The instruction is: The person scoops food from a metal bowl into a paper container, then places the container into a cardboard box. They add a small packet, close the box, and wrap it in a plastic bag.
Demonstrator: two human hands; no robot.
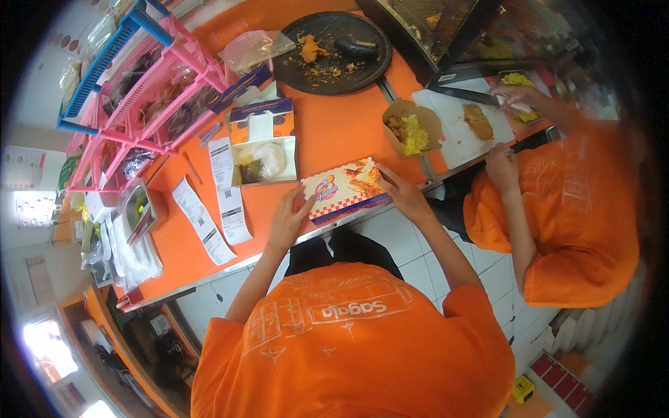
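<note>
A closed cardboard food box, printed with fried chicken and a checked border, lies at the table's front edge before me. My left hand grips its left end, thumb along the near corner. The right end is held by my right hand, fingers partly hidden at its side. Just behind it, to the left, stands an open food box with a clear wrapped packet and something dark and yellow inside. Two printed paper receipts lie to the left of my left hand.
A co-worker's hand holds a knife over a white cutting board with a breaded cutlet. Nearby is an open paper box of food. A stone mortar with a pestle stands behind; a pink rack rises at left.
</note>
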